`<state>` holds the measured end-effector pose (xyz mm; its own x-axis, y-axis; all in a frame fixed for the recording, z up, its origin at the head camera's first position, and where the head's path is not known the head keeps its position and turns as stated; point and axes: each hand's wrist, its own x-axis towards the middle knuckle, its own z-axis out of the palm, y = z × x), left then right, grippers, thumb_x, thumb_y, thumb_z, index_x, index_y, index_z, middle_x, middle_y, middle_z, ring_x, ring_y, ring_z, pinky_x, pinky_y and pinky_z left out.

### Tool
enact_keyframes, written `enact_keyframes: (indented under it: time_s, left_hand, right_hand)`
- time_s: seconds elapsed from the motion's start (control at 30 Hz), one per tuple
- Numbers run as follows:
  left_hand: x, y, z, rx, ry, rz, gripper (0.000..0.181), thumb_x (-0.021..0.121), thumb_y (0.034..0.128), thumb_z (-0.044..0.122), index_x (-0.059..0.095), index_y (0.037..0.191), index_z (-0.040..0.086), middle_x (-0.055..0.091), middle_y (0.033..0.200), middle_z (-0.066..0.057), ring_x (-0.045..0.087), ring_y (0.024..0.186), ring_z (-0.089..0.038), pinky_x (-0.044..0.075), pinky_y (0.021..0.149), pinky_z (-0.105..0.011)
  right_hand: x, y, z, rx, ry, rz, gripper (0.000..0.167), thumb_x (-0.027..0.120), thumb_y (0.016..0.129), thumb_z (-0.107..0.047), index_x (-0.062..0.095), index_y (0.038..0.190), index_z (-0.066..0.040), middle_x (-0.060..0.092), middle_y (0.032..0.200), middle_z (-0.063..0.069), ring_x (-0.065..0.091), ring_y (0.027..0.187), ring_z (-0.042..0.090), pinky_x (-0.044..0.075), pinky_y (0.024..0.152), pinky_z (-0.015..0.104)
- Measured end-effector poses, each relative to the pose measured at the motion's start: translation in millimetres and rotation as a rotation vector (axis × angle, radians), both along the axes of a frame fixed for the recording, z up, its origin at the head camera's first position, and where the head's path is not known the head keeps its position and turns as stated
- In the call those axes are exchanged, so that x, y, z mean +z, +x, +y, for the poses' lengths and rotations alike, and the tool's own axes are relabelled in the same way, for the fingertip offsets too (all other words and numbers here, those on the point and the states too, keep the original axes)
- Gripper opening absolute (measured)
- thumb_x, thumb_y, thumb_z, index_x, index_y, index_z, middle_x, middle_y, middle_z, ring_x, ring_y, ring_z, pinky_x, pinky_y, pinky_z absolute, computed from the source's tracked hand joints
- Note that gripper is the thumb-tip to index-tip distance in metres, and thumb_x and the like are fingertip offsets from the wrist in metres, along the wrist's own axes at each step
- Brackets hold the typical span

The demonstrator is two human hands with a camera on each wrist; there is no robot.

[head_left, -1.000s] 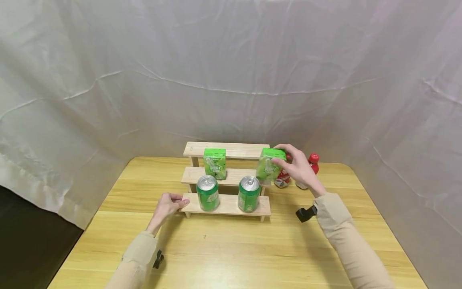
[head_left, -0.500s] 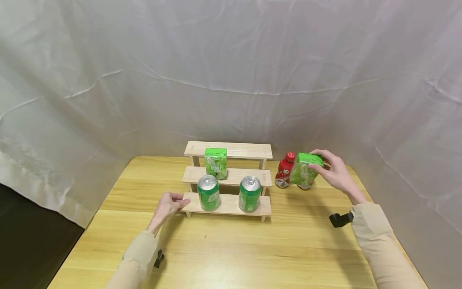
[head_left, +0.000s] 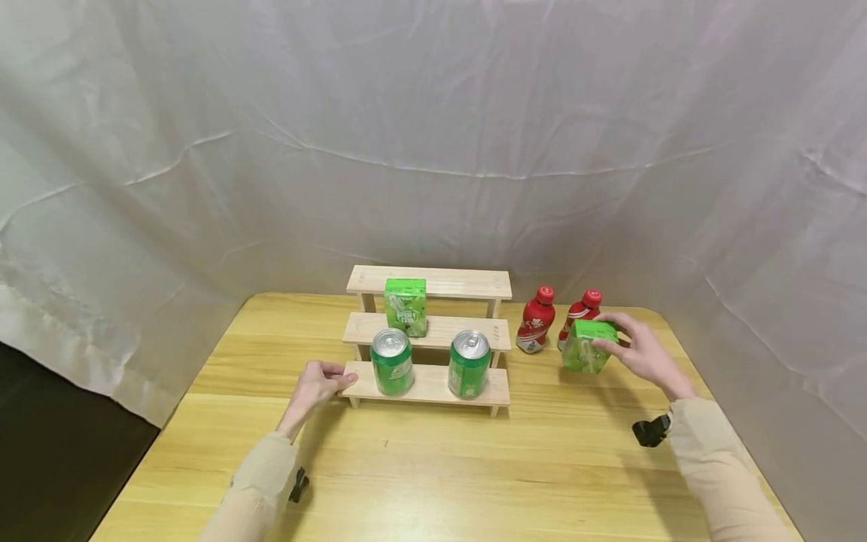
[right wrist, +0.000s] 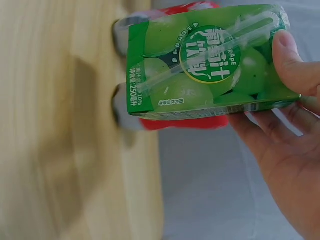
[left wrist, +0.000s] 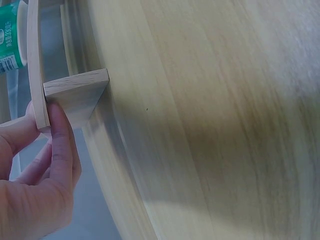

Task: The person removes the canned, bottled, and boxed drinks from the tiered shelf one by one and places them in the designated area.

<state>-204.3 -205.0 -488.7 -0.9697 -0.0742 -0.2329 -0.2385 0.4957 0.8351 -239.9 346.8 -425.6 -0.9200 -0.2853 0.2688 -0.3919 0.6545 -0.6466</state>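
Observation:
My right hand (head_left: 646, 354) grips a green grape juice carton (head_left: 584, 348) near its top, in front of the right-hand red bottle (head_left: 588, 302). In the right wrist view the carton (right wrist: 210, 62) has a straw on its face, with the thumb on one side and fingers behind. Whether its base touches the table cannot be told. My left hand (head_left: 317, 385) pinches the left end of the bottom step of a three-tier wooden stand (head_left: 427, 382); the left wrist view shows thumb and fingers around the board (left wrist: 38, 65).
On the bottom step stand two green cans, one left (head_left: 391, 361) and one right (head_left: 469, 363). Another green juice carton (head_left: 406, 307) is upright on the middle step. A second red bottle (head_left: 536, 320) stands right of the stand. Grey cloth (head_left: 433, 150) hangs behind the table (head_left: 433, 467).
My right hand has carried the juice carton off from the stand's middle step, to the right and then lower, beside the red bottles. My left hand stays on the stand.

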Motion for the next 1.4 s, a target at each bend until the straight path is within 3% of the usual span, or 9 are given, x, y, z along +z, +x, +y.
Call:
enact_keyframes:
  time_s: [0.23, 0.53, 1.07, 1.4]
  left_hand:
    - [2.5, 1.8, -0.6, -0.021, 0.025, 0.027, 0.053, 0.076, 0.0897, 0.023, 0.059, 0.120, -0.018, 0.071, 0.106, -0.030, 0.071, 0.083, -0.020, 0.063, 0.078, -0.032]
    - [-0.7, 1.7, 0.7, 0.002, 0.014, 0.003, 0.046, 0.073, 0.0914, 0.017, 0.061, 0.121, -0.015, 0.070, 0.110, -0.031, 0.071, 0.085, -0.022, 0.063, 0.080, -0.034]
    - [-1.9, 0.3, 1.1, -0.004, 0.005, 0.022, 0.046, 0.073, 0.0922, 0.018, 0.061, 0.121, -0.015, 0.071, 0.108, -0.030, 0.070, 0.083, -0.020, 0.063, 0.081, -0.036]
    - [-2.0, -0.5, 1.1, 0.010, 0.004, 0.002, 0.045, 0.073, 0.0922, 0.017, 0.060, 0.122, -0.015, 0.068, 0.114, -0.034, 0.071, 0.084, -0.022, 0.063, 0.078, -0.034]
  right_hand:
    - [-22.6, -2.2, 7, -0.007, 0.005, -0.006, 0.037, 0.071, 0.092, -0.003, 0.059, 0.125, 0.007, 0.061, 0.117, 0.026, 0.051, 0.093, -0.010, 0.050, 0.087, 0.008]
    - [-40.9, -3.1, 14, 0.011, -0.028, -0.085, 0.036, 0.068, 0.093, -0.003, 0.057, 0.126, 0.008, 0.059, 0.120, 0.030, 0.052, 0.094, -0.012, 0.053, 0.077, 0.012]
    - [-44.8, -5.6, 18, -0.041, -0.043, -0.173, 0.041, 0.062, 0.100, -0.013, 0.051, 0.135, 0.006, 0.059, 0.124, 0.028, 0.047, 0.099, -0.012, 0.048, 0.079, 0.012]
    - [-46.0, -3.8, 16, -0.049, -0.040, -0.160, 0.044, 0.063, 0.100, -0.017, 0.051, 0.137, 0.005, 0.061, 0.127, 0.027, 0.047, 0.107, -0.008, 0.045, 0.087, 0.011]
